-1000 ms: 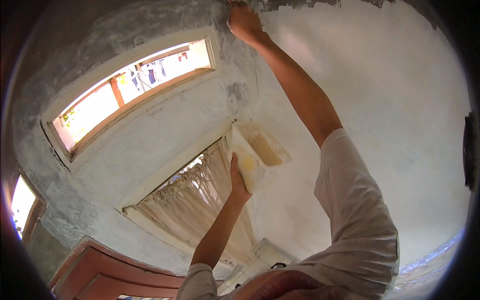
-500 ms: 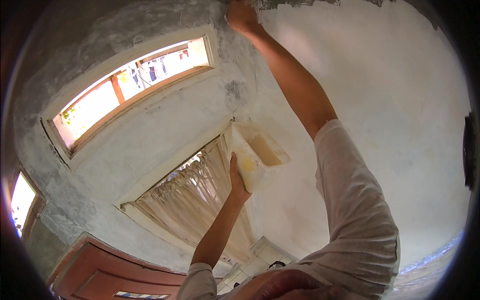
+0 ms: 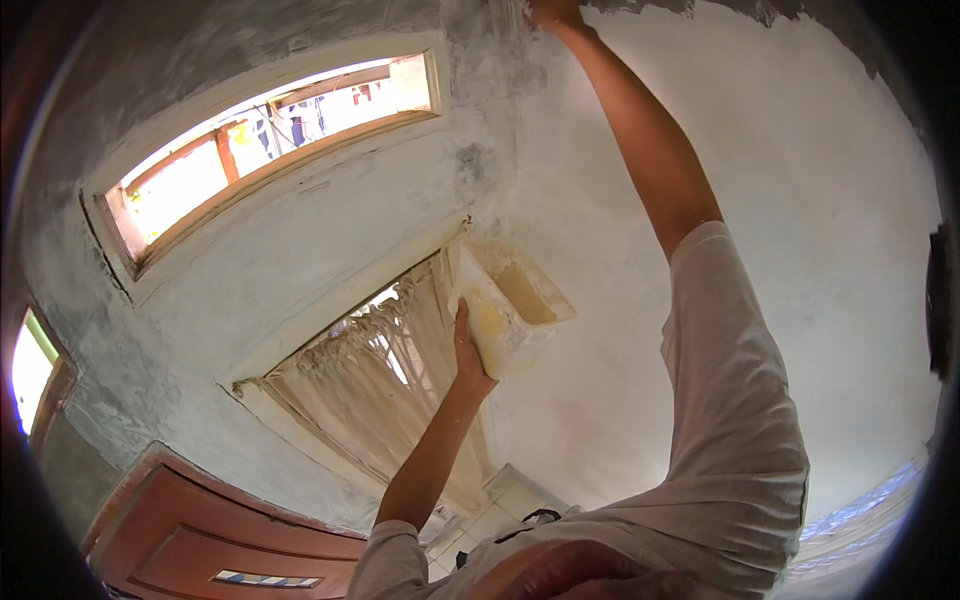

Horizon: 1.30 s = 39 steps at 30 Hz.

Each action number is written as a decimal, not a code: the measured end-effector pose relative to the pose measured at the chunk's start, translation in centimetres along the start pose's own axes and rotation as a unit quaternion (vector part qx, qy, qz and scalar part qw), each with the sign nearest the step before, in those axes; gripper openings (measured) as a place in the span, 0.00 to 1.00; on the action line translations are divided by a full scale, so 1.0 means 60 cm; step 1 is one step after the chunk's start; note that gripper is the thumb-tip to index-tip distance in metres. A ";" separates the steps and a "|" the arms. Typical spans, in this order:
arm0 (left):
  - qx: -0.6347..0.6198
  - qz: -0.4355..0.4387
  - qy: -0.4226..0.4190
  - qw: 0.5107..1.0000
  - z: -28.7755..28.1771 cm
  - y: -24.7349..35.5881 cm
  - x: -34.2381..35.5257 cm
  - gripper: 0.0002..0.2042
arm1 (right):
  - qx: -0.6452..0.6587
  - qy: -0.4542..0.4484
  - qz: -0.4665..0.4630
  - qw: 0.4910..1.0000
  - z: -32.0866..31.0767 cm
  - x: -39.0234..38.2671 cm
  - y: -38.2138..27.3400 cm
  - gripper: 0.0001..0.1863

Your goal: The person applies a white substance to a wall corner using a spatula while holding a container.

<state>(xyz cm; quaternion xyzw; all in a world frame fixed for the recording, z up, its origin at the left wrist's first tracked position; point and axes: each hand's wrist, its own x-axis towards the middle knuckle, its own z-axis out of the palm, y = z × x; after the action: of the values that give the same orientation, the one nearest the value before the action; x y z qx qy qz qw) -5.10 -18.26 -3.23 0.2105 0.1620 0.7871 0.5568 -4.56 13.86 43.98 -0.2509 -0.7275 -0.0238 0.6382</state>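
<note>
My left hand [image 3: 472,352] grips a whitish plastic tub [image 3: 490,322] from its side, with the thumb up along the wall. The tub is tilted so its opening shows, and pale residue smears its inside and outside. High overhead, my right hand [image 3: 556,12] is against the top of the wall, near the corner. Its fingers look curled, but the upper edge of the picture cuts it off and hides what it holds. Near it, smooth white coating [image 3: 780,170] meets a ragged edge of bare grey wall [image 3: 840,25].
On the left wall are a long wood-framed window [image 3: 270,150] and, below it, a window with a beige curtain [image 3: 350,410]. A reddish-brown door [image 3: 230,545] stands at lower left. Whitish tiles [image 3: 490,525] show low by the corner, and a dark object [image 3: 938,300] sits at the far right rim.
My right hand has moved to the right and up along the top of the wall, now partly out of the picture. My left hand keeps the tub in nearly the same place.
</note>
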 end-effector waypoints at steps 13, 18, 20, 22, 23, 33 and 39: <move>-0.051 -0.043 -0.070 0.995 0.029 -0.017 0.020 0.33 | -0.027 -0.033 -0.142 0.989 -0.026 0.073 0.110 0.16; -0.033 -0.029 -0.041 0.998 0.023 -0.002 0.023 0.33 | -0.082 0.027 -0.155 0.984 0.061 -0.029 -0.017 0.14; -0.037 -0.031 -0.045 0.998 0.018 0.002 0.025 0.33 | -0.054 0.066 -0.218 0.972 0.057 -0.070 -0.050 0.15; -0.037 -0.040 -0.041 0.998 0.011 0.009 0.026 0.32 | -0.026 0.107 -0.277 0.955 0.031 -0.098 -0.068 0.15; -0.035 -0.039 -0.039 0.998 0.007 0.013 0.025 0.32 | -0.009 0.062 -0.288 0.956 0.015 -0.104 -0.070 0.15; -0.014 -0.048 0.005 0.999 0.005 0.022 0.019 0.32 | 0.161 -0.104 0.000 0.981 -0.049 -0.008 0.025 0.13; -0.028 -0.050 -0.004 0.998 -0.027 0.007 0.049 0.34 | -0.167 0.118 -0.255 0.945 -0.020 0.038 0.066 0.16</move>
<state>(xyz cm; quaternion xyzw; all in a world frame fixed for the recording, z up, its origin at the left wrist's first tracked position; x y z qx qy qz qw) -7.10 -15.65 -3.96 0.1895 0.1476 0.7615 0.6020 -2.04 17.65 45.19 -0.1554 -0.6723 -0.3364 0.6408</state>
